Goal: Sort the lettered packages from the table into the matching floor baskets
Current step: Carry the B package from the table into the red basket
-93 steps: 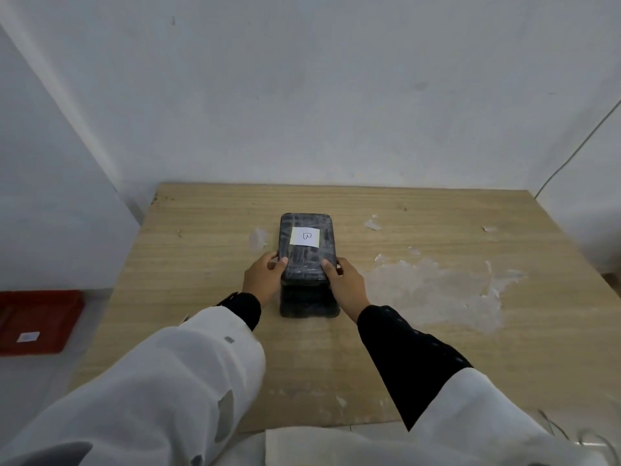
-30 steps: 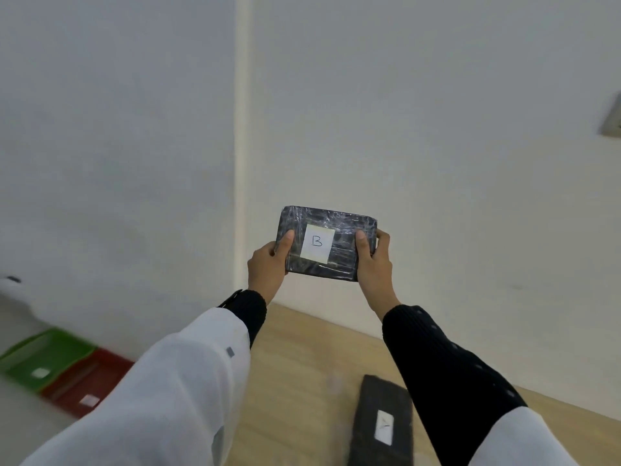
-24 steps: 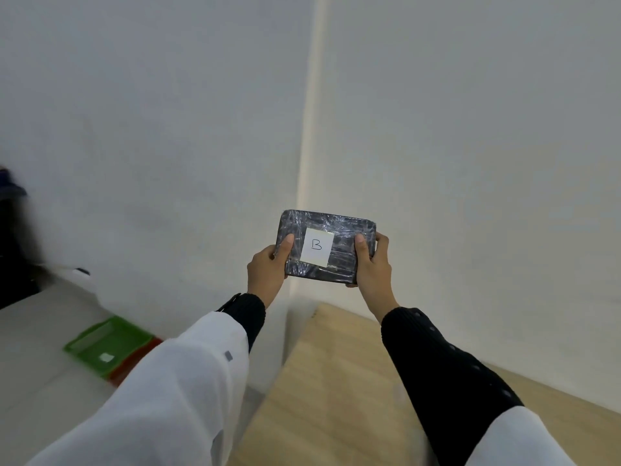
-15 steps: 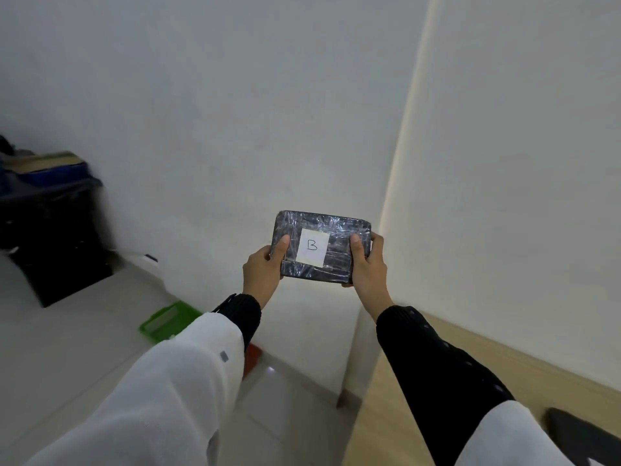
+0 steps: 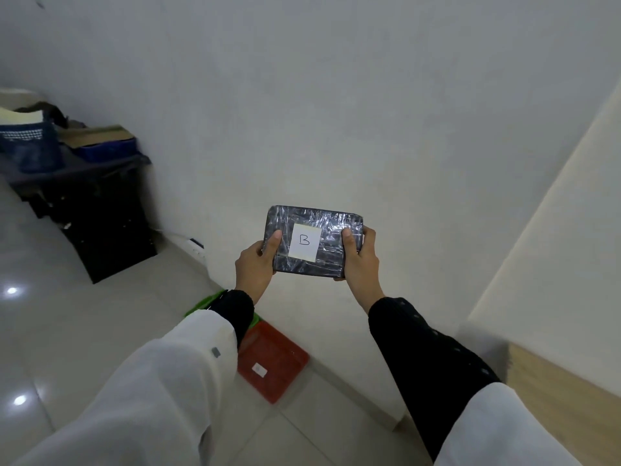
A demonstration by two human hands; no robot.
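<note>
I hold a black plastic-wrapped package in the air at chest height; its white label reads "B". My left hand grips its left end and my right hand grips its right end, thumbs on top. Below on the floor against the wall lies a red basket with a small white label. A green basket sits just beyond it, mostly hidden behind my left sleeve.
The wooden table's corner is at the lower right. A black stand with blue crates stands at the left by the wall. The floor is glossy pale tile.
I lifted the package off the table with both hands and turned left. The table has slid to the right edge, and the red and green baskets have come closer below my hands.
</note>
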